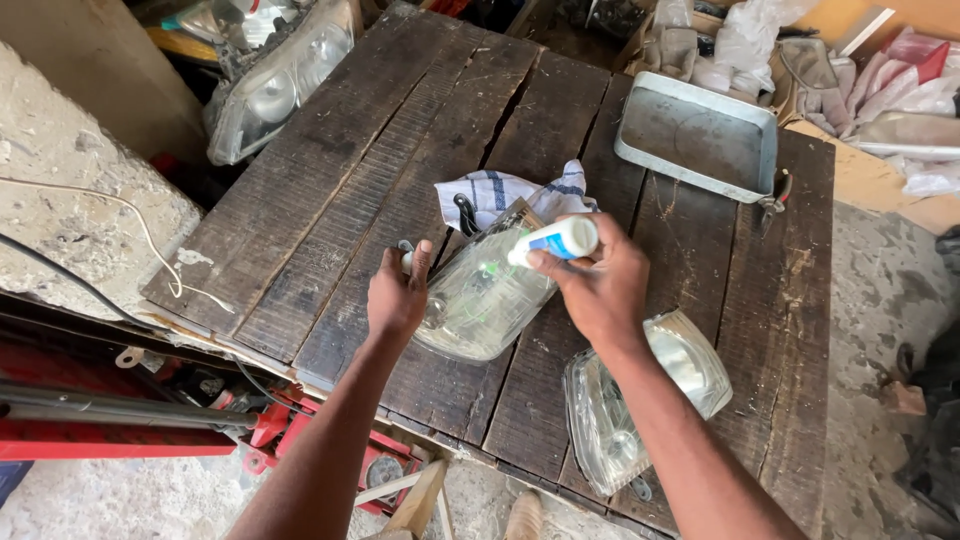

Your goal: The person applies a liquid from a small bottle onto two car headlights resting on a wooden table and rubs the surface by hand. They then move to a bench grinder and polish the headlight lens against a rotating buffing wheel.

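at the upper left of the frame a spare headlight (275, 85) leans off the worktop (330, 210), out of the way. near the centre the left hand (398, 295) closes on the edge of a clear headlight (480, 300), seemingly pinning it flat. the right hand (600, 285) grips a white tube (556, 241), tipped nozzle-down over the lens. a checked rag (500, 190) lies just behind. another headlight (640, 400) waits lower right, a metal tray (700, 135) upper right.

At upper right you have a grey metal tray (697, 137); a second headlight (640, 400) lies lower right (lens up), red pliers (775, 195) beside the tray.
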